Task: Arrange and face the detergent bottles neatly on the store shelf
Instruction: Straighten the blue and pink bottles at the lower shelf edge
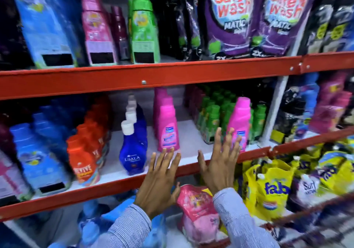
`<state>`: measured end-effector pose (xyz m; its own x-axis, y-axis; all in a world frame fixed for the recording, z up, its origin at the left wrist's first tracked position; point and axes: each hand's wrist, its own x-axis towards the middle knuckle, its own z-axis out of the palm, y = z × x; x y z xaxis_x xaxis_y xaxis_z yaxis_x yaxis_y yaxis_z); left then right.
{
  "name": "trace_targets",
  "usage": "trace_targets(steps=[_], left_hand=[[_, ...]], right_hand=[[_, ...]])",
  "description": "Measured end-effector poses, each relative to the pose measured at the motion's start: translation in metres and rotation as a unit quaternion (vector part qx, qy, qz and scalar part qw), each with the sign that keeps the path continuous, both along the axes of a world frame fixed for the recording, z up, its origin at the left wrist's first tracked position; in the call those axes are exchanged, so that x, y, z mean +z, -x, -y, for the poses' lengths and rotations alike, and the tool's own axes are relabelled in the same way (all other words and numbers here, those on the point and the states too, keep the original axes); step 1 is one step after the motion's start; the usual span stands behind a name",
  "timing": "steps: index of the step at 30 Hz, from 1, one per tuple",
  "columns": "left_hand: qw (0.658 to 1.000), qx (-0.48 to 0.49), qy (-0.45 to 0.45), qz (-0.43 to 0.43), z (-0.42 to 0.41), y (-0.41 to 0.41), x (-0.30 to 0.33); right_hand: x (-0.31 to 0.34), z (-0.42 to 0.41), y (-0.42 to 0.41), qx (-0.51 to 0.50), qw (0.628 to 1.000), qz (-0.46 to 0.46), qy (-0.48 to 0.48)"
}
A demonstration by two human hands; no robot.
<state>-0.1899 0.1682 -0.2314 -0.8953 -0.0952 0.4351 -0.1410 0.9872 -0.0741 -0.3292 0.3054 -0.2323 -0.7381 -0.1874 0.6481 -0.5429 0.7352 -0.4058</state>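
Head view, your hands: your left hand [161, 178] and your right hand [220, 163] are both wide open with fingers spread, holding nothing, low in the middle of the frame, in front of the red shelf edge [118, 187].
Head view, the bottles: one pink bottle [167, 127] stands in the middle of the frame, just above your left fingers. Another pink bottle [239, 121] stands alone to the right, partly behind your right fingers.
Gap: the white shelf between the two pink bottles is bare.
Risk one: the right pink bottle sits close to the edge. A quick push can tip it off.
Risk two: the green bottles [214, 117] stand packed right behind it. A bump can knock them over.
Risk three: the blue bottle [133, 152] on the left leans. Your left hand can nudge it down.
Blur: the picture is smeary, so I cannot tell if you touch anything.
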Motion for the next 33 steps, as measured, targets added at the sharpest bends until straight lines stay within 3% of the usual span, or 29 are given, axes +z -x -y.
trace_targets(steps=[8,14,24,33], left_hand=[[0.996,0.04,0.007,0.075,-0.001,0.019,-0.038],[0.995,0.063,0.002,0.075,-0.002,0.011,-0.036],[0.994,0.103,-0.04,0.026,0.01,-0.024,-0.03],[0.995,0.091,-0.043,-0.001,0.027,-0.037,-0.038]], right_hand=[[-0.009,-0.026,0.069,-0.015,0.988,0.109,0.111],[-0.005,-0.036,0.083,0.017,0.973,0.101,0.205],[0.013,0.01,0.024,0.122,0.965,0.09,0.212],[0.025,0.072,-0.031,0.179,0.966,0.115,0.145]])
